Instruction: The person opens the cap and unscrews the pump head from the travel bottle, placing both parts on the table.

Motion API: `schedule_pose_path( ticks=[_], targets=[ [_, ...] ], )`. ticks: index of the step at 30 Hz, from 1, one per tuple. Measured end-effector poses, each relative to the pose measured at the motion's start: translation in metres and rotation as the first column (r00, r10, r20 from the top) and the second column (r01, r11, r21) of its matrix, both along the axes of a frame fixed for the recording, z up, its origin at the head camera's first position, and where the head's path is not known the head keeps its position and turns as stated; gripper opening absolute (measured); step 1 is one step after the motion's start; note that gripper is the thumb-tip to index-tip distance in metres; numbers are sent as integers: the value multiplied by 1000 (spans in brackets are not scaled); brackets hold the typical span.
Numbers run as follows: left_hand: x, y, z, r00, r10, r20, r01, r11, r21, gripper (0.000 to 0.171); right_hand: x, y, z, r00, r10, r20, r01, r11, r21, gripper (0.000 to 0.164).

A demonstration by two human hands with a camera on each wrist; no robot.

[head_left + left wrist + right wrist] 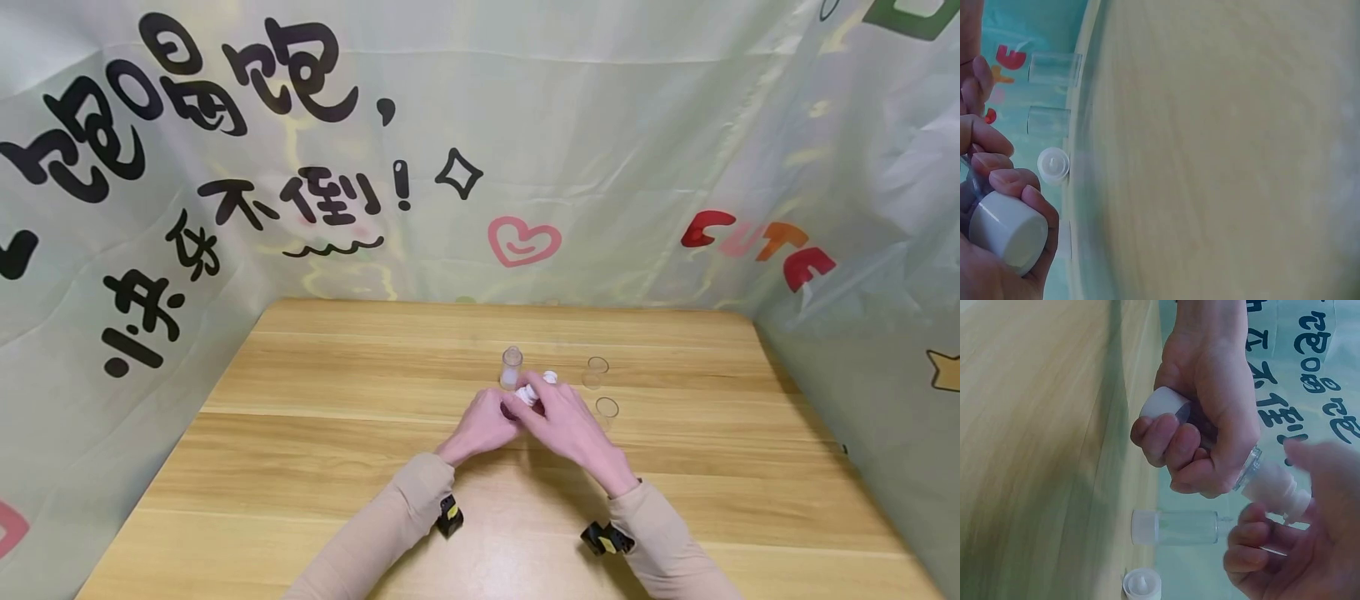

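Note:
My left hand [486, 423] grips a small clear bottle by its body, tilted, with its white base [1010, 232] sticking out past the little finger. The bottle's clear neck [1249, 467] shows on the thumb side. At that neck, in the right wrist view, is a white pump head [1271, 487]. My right hand [566, 421] holds the pump head between thumb and fingers; those fingers look slightly blurred. Much of the bottle's body is hidden inside the left fist.
A second clear bottle [512, 372] with a white base stands just beyond the hands. Right of it stands another white pump head [550, 377]. Two clear, cup-like caps [1054, 69] stand farther right on the wooden table [337, 383]. Printed cloth walls enclose the back and sides.

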State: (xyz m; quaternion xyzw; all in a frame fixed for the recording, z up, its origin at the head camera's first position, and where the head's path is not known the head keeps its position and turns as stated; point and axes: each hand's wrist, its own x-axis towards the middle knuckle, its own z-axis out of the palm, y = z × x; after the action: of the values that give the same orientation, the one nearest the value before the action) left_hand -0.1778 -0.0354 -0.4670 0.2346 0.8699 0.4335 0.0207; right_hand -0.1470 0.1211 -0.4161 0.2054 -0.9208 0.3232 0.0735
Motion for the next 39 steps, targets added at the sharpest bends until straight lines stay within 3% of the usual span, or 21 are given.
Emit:
schedule_pose_path(
  ticks=[5,13,16,20,27,30,35,39],
  targets=[
    [1,0,1,1000,-12,0,12,999,-32,13,0,0,0,1000,2,-18,-3,999,-41,8],
    [1,-1,2,999,15,37,-15,1000,3,11,1,-2,0,999,14,-39,-15,999,-40,24],
    [1,-1,2,998,23,52,-24,1000,11,12,1,-4,-1,997,6,-76,-8,1000,-25,18],
    [1,-1,1,1000,16,20,-15,1000,-28,13,1,-4,0,997,6,-73,-7,1000,-9,8],
    [0,-2,0,1000,8,23,-8,1000,-4,18,3,-4,1,1000,2,-21,-2,1000,-16,34],
    [1,-2,0,1000,12,25,-11,1000,-8,14,2,-4,0,1000,1,-25,-1,1000,-3,25],
    [0,-1,0,999,-12,-37,9,997,-73,13,1,-3,1,999,-11,-32,11,1000,-12,9],
    [0,-1,0,999,-11,-53,7,998,-69,7,2,-2,1,999,-21,-29,20,999,-33,12]
  ],
)
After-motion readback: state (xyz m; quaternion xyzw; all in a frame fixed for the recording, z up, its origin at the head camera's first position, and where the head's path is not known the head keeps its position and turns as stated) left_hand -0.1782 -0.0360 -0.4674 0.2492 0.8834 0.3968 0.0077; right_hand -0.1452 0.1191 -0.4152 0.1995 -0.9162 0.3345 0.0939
